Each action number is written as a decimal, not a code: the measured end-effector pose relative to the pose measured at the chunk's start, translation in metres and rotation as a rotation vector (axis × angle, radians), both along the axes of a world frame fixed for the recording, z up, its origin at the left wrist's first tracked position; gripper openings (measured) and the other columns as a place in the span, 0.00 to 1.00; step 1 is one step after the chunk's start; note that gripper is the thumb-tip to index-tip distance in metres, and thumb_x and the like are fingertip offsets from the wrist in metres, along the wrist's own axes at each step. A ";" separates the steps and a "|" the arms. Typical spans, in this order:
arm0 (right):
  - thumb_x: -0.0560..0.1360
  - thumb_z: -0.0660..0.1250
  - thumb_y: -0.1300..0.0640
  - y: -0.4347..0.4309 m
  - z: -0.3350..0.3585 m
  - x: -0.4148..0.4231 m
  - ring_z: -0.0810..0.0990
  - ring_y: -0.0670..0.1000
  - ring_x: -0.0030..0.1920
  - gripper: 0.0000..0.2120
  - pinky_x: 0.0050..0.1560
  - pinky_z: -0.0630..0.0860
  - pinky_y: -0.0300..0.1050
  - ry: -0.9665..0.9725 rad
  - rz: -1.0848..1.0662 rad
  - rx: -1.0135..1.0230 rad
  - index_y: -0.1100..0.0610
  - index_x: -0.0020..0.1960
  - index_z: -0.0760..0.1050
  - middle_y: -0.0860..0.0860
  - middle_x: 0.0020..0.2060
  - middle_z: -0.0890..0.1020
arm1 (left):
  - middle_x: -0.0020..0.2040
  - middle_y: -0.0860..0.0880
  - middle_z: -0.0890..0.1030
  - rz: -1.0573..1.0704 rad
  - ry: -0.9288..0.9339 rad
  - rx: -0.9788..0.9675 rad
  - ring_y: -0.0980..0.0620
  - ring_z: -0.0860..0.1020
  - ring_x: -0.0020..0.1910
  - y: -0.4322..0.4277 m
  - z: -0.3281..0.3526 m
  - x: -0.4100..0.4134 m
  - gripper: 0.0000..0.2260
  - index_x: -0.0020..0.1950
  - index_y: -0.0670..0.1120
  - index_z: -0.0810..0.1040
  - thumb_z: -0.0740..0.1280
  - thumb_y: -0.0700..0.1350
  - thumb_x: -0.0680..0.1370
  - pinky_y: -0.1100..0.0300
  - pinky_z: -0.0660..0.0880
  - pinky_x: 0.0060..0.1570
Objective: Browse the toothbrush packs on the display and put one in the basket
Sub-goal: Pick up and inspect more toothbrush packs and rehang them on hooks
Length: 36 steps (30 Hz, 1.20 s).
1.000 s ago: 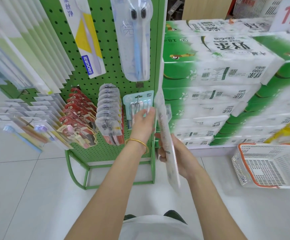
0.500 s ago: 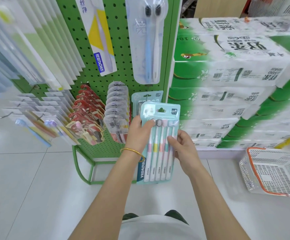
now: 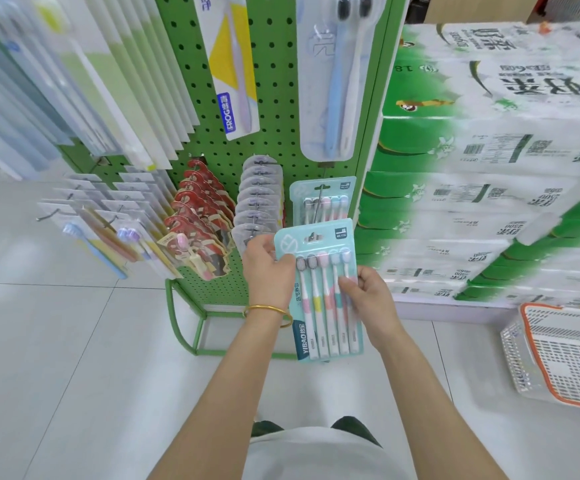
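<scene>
A teal toothbrush pack (image 3: 319,306) with several pastel brushes is held upright in front of the green pegboard display (image 3: 274,98). My left hand (image 3: 268,271), with a gold bangle at the wrist, grips the pack's left edge near the top. Fingers of my right hand (image 3: 364,299) pinch its right side over the brush handles. An identical pack (image 3: 323,200) still hangs on its hook just behind. The white basket (image 3: 558,358) with an orange rim sits on the floor at the right, apart from both hands.
Other toothbrush packs hang on the display: a blue-and-white pair (image 3: 340,81), red-carded ones (image 3: 202,216), clear blister packs (image 3: 261,199) and rows at the left (image 3: 108,220). Stacked green-and-white tissue bales (image 3: 489,161) fill the right. White tiled floor (image 3: 74,358) lies below.
The pack came off the hook and turned from edge-on to face me. It now sits slightly lower, and my right fingers have shifted onto the brush handles.
</scene>
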State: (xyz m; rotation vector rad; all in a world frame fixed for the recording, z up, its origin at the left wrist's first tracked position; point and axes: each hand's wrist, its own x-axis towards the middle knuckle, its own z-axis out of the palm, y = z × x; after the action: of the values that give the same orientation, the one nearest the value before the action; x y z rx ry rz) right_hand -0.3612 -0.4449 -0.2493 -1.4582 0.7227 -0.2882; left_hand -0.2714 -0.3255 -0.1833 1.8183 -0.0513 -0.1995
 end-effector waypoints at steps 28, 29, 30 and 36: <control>0.78 0.61 0.64 -0.051 -0.022 0.081 0.76 0.51 0.46 0.07 0.46 0.75 0.45 0.046 0.016 -0.169 0.57 0.55 0.69 0.51 0.45 0.77 | 0.58 0.48 0.67 -0.114 0.012 0.105 0.56 0.70 0.49 0.009 -0.003 0.003 0.21 0.66 0.43 0.67 0.62 0.33 0.74 0.50 0.70 0.61; 0.78 0.62 0.64 -0.053 -0.023 0.084 0.76 0.52 0.47 0.08 0.48 0.74 0.47 0.052 0.019 -0.185 0.57 0.56 0.70 0.52 0.47 0.77 | 0.58 0.49 0.67 -0.121 0.012 0.109 0.54 0.71 0.51 0.009 -0.003 0.004 0.21 0.66 0.43 0.67 0.62 0.33 0.74 0.51 0.70 0.61; 0.78 0.62 0.64 -0.054 -0.022 0.087 0.76 0.53 0.48 0.09 0.49 0.74 0.47 0.061 0.023 -0.203 0.59 0.58 0.70 0.53 0.49 0.77 | 0.58 0.49 0.67 -0.126 0.011 0.112 0.52 0.71 0.54 0.009 -0.003 0.005 0.21 0.66 0.43 0.67 0.62 0.33 0.74 0.51 0.70 0.61; 0.73 0.67 0.58 -0.067 -0.028 0.101 0.73 0.58 0.61 0.12 0.62 0.72 0.58 0.125 0.041 -0.309 0.55 0.56 0.74 0.57 0.61 0.73 | 0.57 0.50 0.66 -0.134 0.005 0.122 0.48 0.70 0.60 0.006 -0.003 0.010 0.21 0.66 0.42 0.68 0.62 0.33 0.74 0.47 0.71 0.61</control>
State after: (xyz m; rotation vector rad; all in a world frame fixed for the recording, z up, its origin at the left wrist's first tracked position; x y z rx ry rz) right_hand -0.2600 -0.5115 -0.2775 -1.7947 0.7722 -0.2878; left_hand -0.2619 -0.3196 -0.1868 1.9375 -0.1609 -0.3071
